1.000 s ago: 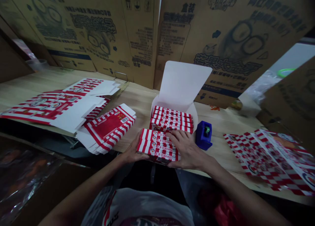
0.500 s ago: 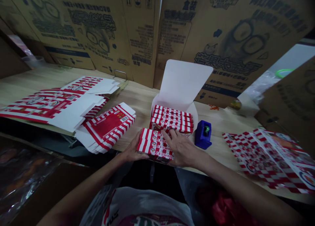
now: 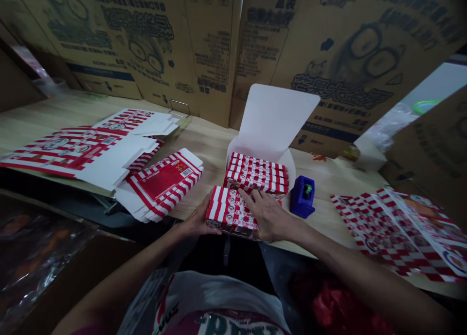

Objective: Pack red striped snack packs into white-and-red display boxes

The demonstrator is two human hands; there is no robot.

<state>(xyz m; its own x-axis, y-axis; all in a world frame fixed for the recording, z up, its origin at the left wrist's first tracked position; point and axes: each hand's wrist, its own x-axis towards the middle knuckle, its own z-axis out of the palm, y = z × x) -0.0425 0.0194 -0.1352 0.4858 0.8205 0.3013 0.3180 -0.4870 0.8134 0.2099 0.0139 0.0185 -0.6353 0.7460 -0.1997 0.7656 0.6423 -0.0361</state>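
Between my hands, at the table's front edge, is a row of small red-and-white striped boxes (image 3: pixel 231 209) pressed side by side. My left hand (image 3: pixel 199 219) is closed round their left end, thumb along the near side. Over the right part lies my right hand (image 3: pixel 269 215), gripping the row from above and hiding its right end. Just behind stands a white display carton (image 3: pixel 279 116) with its lid raised; several more striped boxes (image 3: pixel 257 172) sit in it in a row. Right of the carton is a blue tape dispenser (image 3: pixel 302 197).
Flat striped carton blanks (image 3: pixel 98 155) lie at the left, with folded striped sleeves (image 3: pixel 164 181) nearer. More printed sheets (image 3: pixel 397 228) are on the right. Large brown cardboard boxes (image 3: pixel 204 47) wall off the table's back. A wire stand (image 3: pixel 178 107) is near them.
The view has shifted slightly. Both hands keep hold of the row of boxes, which appears almost in the same place before the open carton.
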